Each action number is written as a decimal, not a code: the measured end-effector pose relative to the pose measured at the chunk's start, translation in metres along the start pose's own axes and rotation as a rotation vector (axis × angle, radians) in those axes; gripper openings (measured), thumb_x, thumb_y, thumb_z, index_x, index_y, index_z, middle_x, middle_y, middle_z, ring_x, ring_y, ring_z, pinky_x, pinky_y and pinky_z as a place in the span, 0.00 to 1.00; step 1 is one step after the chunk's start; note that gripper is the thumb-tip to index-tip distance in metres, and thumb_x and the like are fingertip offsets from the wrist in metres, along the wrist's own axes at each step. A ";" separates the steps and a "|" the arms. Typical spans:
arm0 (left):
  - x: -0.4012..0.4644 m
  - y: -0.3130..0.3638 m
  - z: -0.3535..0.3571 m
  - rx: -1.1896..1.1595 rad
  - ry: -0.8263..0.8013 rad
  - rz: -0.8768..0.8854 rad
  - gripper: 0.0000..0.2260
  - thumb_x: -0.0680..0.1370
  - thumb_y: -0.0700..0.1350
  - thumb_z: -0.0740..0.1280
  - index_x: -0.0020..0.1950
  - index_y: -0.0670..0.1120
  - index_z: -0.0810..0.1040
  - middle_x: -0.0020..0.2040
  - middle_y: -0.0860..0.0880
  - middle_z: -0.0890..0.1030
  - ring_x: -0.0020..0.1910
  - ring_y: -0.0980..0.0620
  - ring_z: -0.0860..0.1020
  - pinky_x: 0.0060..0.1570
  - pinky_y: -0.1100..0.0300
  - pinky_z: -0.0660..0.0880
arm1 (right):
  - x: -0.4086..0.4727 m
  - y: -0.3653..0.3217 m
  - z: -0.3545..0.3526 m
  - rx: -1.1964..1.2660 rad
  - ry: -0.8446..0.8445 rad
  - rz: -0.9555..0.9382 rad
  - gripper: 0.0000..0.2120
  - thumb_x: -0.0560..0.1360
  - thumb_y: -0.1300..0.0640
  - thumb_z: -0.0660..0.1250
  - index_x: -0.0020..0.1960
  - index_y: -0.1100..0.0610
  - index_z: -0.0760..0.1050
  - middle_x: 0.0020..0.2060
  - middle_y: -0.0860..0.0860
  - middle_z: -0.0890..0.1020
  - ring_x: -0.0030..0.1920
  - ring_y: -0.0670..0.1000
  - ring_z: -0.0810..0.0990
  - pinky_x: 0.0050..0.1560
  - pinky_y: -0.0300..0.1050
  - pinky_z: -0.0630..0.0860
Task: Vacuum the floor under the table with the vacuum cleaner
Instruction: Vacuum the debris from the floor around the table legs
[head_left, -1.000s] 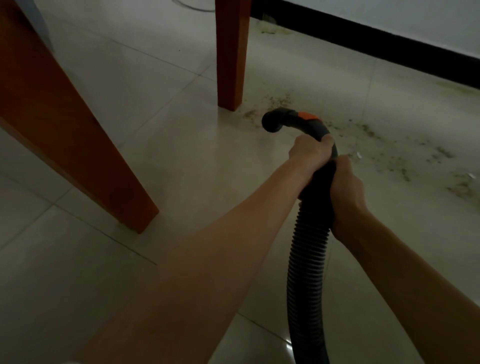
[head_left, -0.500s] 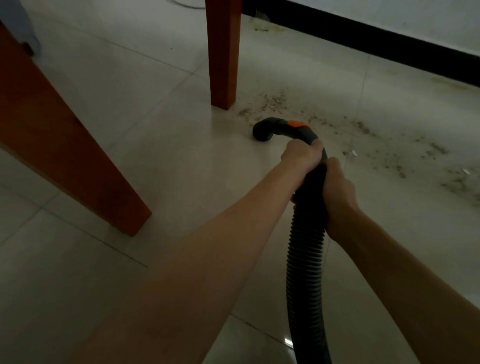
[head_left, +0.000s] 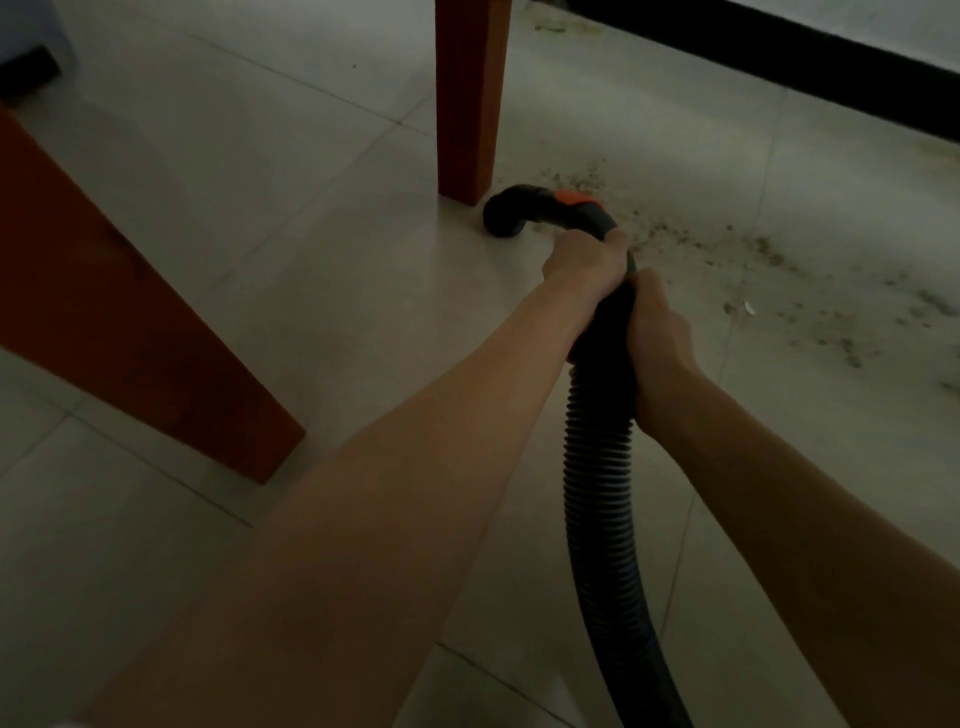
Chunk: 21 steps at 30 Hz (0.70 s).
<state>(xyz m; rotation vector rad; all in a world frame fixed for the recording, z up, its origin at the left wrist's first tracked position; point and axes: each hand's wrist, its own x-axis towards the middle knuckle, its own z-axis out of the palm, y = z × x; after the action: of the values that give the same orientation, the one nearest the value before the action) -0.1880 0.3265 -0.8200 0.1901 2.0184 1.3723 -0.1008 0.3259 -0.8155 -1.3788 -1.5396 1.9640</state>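
Black ribbed hose (head_left: 597, 467): left hand (head_left: 584, 262), right hand (head_left: 657, 332) fingers clamped round; curved nozzle (head_left: 506, 213) beside wooden leg (head_left: 467, 98).

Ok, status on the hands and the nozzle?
Left hand and right hand grip hose handle. Nozzle beside far table leg. Debris lies right of it.

table leg (head_left: 470, 98) beside nozzle (head_left: 506, 215), open floor (head_left: 291, 171) leftward

A single head-worn view is given, aimed forward and steeply down at the tiled floor (head_left: 291, 270), close beside the far desk leg (head_left: 470, 98).
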 end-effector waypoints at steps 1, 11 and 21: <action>0.003 0.000 -0.002 -0.006 0.000 0.000 0.22 0.81 0.50 0.58 0.71 0.38 0.65 0.65 0.42 0.73 0.62 0.43 0.73 0.57 0.55 0.71 | 0.003 -0.001 0.003 0.004 -0.009 0.001 0.15 0.80 0.50 0.57 0.43 0.59 0.74 0.19 0.50 0.78 0.20 0.49 0.78 0.27 0.43 0.78; 0.019 -0.004 -0.005 0.002 0.010 0.031 0.23 0.81 0.49 0.58 0.72 0.38 0.63 0.67 0.42 0.72 0.63 0.43 0.73 0.59 0.55 0.71 | 0.015 0.003 0.011 0.053 -0.048 0.018 0.16 0.80 0.51 0.58 0.47 0.62 0.75 0.30 0.55 0.79 0.24 0.52 0.78 0.30 0.45 0.78; -0.006 -0.006 0.018 0.017 -0.073 0.007 0.22 0.81 0.50 0.59 0.69 0.37 0.67 0.63 0.41 0.75 0.60 0.42 0.75 0.61 0.52 0.73 | -0.005 0.006 -0.018 -0.039 0.029 0.014 0.17 0.80 0.49 0.56 0.50 0.61 0.75 0.29 0.54 0.80 0.24 0.51 0.79 0.32 0.46 0.80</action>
<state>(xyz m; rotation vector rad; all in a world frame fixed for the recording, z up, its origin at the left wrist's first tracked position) -0.1717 0.3346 -0.8267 0.2520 1.9713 1.3340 -0.0820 0.3311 -0.8175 -1.4312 -1.5677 1.9235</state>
